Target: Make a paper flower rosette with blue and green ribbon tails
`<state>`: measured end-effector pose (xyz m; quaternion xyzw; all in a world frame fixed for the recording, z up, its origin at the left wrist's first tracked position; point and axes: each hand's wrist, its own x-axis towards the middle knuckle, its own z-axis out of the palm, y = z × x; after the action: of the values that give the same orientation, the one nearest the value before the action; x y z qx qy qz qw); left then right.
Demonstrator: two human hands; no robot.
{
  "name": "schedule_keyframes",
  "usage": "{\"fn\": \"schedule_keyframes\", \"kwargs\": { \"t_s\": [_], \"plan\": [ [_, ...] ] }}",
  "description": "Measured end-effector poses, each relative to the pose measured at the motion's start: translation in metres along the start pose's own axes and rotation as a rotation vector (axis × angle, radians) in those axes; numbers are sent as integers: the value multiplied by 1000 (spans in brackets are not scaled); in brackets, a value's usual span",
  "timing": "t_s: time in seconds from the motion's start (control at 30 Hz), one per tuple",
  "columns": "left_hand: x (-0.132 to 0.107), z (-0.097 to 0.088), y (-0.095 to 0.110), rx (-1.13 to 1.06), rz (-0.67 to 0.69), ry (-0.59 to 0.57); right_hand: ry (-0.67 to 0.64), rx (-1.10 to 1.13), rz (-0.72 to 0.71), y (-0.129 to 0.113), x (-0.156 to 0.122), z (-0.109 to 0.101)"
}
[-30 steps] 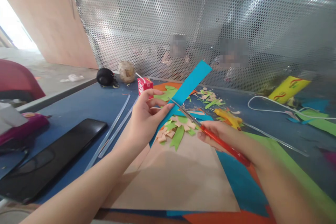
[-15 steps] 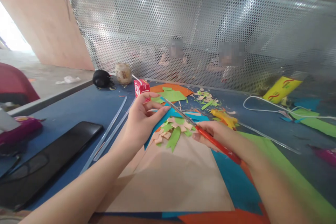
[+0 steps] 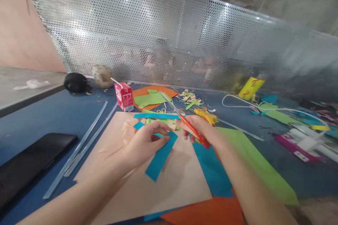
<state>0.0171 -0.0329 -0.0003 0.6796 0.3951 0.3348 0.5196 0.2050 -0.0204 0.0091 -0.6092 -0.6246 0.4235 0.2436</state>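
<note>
Blue paper strip [image 3: 160,156] is pinched in the left hand [image 3: 144,144], low over the tan sheet [image 3: 169,190]. The right hand [image 3: 203,132] grips red scissors [image 3: 182,117], blades seemingly closed (it's blurred). Scraps [image 3: 158,121] are heaped beyond, and most of the strip is uncut.

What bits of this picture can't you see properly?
All in the head view:
- The scissors' finger loops: hidden inside the right hand.
- The blue strip's upper end: covered by the left hand.
- The black phone: cut off by the left edge.
- The pink thing far right: smeared by motion blur.
- The red carton's print: too small to read.
</note>
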Motion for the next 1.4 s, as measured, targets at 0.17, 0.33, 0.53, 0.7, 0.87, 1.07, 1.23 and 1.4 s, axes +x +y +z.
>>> {"fn": "schedule_keyframes", "kwargs": {
  "t_s": [0.17,0.33,0.53,0.7,0.87,1.07,1.23,1.4],
  "plan": [
    [-1,9,-3,-168,-61,-92,-40,142,-140,-5,-3,12],
    [-4,4,6,-99,-73,-101,-3,16,-196,-4,-4,4],
    [5,-37,0,789,66,294,288,-527,-39,-6,-7,-16],
    [11,-47,-15,1093,-194,265,336,-654,27,0,-1,-23],
    [12,-46,-16,1033,-147,311,275,-718,154,-2,-7,-26],
    [15,-56,-16,785,84,427,292,-817,338,-1,-12,-29],
    [17,-52,-7,503,279,529,193,-881,394,4,-10,-24],
    [15,-41,-4,364,300,392,162,-904,359,0,-17,-19]
  ]
}}
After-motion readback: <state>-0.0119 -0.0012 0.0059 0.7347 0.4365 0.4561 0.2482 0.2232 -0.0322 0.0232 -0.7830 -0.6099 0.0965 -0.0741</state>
